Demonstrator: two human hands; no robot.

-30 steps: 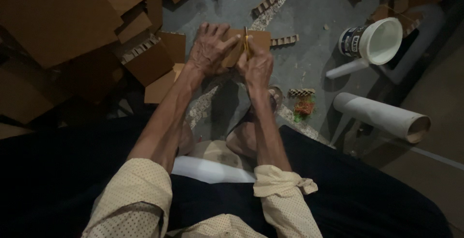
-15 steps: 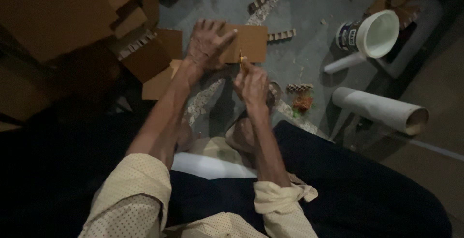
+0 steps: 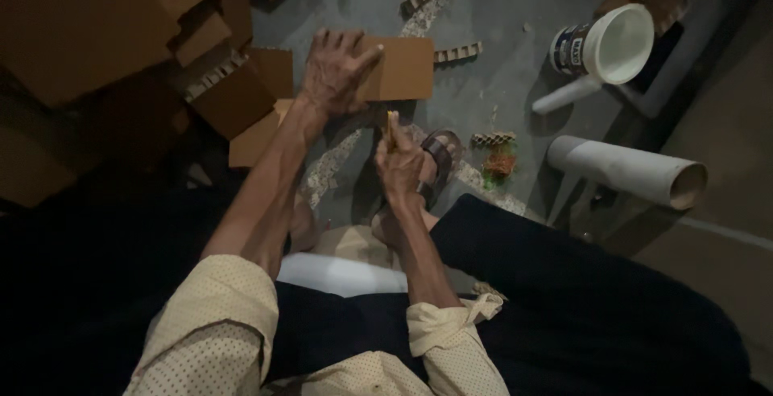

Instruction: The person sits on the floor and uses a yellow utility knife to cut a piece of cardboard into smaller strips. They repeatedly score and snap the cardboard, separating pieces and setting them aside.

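My left hand [image 3: 334, 70] grips a flat brown cardboard piece [image 3: 407, 66], held above the grey floor at the upper middle of the view. My right hand [image 3: 400, 162] is lower, just below the cardboard's near edge, and pinches a thin pale strip [image 3: 392, 129] that stands upright between the fingers. The two hands are apart. A dark sandal [image 3: 443, 154] shows just behind the right hand. Both cream dotted sleeves are rolled up at the bottom.
Stacked brown cardboard sheets [image 3: 121, 34] fill the left. Corrugated cardboard strips [image 3: 459, 52] lie on the floor. A white bucket [image 3: 616, 42] lies tipped at the upper right, a white tube [image 3: 628, 172] below it. A small red-green bundle [image 3: 499, 162] sits near the sandal.
The hands have come apart: the left keeps the cardboard piece near the top while the right has dropped toward me with the thin strip.
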